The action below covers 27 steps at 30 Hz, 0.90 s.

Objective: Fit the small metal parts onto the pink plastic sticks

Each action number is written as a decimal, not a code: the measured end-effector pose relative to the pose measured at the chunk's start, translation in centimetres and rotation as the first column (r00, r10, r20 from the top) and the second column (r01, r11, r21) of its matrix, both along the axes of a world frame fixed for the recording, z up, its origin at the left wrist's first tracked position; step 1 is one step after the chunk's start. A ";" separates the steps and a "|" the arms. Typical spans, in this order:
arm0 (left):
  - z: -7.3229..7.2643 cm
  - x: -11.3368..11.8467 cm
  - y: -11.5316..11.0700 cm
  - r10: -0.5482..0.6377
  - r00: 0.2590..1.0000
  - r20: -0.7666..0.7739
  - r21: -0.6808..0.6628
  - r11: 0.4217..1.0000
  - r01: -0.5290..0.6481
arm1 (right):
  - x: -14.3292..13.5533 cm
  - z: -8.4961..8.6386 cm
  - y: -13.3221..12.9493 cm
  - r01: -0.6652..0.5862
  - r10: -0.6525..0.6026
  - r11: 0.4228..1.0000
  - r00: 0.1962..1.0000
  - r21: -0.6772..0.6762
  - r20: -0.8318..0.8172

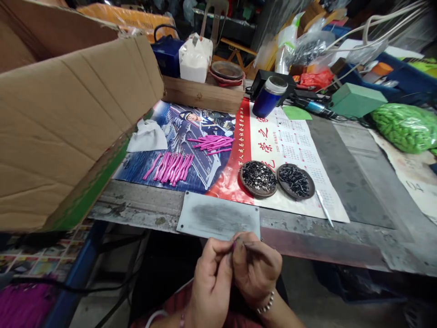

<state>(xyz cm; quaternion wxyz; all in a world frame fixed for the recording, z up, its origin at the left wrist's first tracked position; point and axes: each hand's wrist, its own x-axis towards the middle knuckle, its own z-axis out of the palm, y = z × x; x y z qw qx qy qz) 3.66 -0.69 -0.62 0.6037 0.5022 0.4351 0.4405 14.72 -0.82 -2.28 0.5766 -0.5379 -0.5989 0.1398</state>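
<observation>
1. Magenta piece (234, 244), mostly hidden: left hand (213, 278) and right hand (257, 269) pinch it, fingers closed, seemingly for steadiness!
2. Beyond the fingers, rightward, bowls (262, 196) corral dark parts (296, 180), presumably for easy reach.

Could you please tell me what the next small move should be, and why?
Perhaps the left hand should steady the purple piece while the right hand adjusts it, since both hands meet at it and only a sliver shows between the fingers.
</observation>
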 end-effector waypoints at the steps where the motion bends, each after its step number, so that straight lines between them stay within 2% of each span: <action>1: 0.0 0.0 0.0 -0.007 1.000 0.003 0.011 1.000 0.007 | 0.1 0.1 -0.1 0.022 -0.022 1.000 1.000 -0.012 0.013; 4: 0.0 -0.1 -0.1 -0.007 1.000 0.003 0.056 0.998 0.007 | 0.4 0.5 -0.3 0.098 -0.097 0.995 0.994 -0.028 0.051; 9: 0.2 -0.1 0.1 -0.021 0.999 -0.028 0.103 0.994 0.024 | 0.0 0.1 -0.3 0.038 -0.039 0.999 0.998 0.009 0.047; 12: 0.4 -0.4 0.5 -0.063 0.995 -0.076 0.118 0.990 0.071 | 0.0 0.4 -0.1 0.090 -0.089 0.996 0.995 -0.026 0.033; 14: 0.7 -0.9 0.9 -0.134 0.979 -0.151 0.144 0.977 0.156 | 0.5 1.0 0.0 0.036 -0.068 0.977 0.987 -0.210 -0.144; 16: 1.3 -1.5 1.4 -0.195 0.942 -0.273 0.190 0.949 0.252 | 1.3 1.6 0.2 -0.161 -0.035 0.907 0.892 -0.390 -0.450; 18: 1.8 -2.1 1.9 -0.209 0.896 -0.391 0.240 0.917 0.318 | 2.3 1.9 0.2 -0.338 -0.018 0.846 0.755 -0.413 -0.655; 19: 2.0 -2.4 2.1 -0.201 0.878 -0.435 0.260 0.905 0.336 | 2.7 2.0 0.2 -0.374 -0.002 0.834 0.732 -0.405 -0.681; 24: 2.1 -3.1 2.2 -0.160 0.803 -0.574 0.293 0.876 0.384 | 3.6 2.6 -0.1 -0.371 0.094 0.808 0.848 -0.458 -0.521; 27: 2.0 -3.1 1.9 -0.131 0.782 -0.610 0.309 0.869 0.386 | 3.6 3.1 -0.1 -0.371 0.127 0.805 0.870 -0.463 -0.477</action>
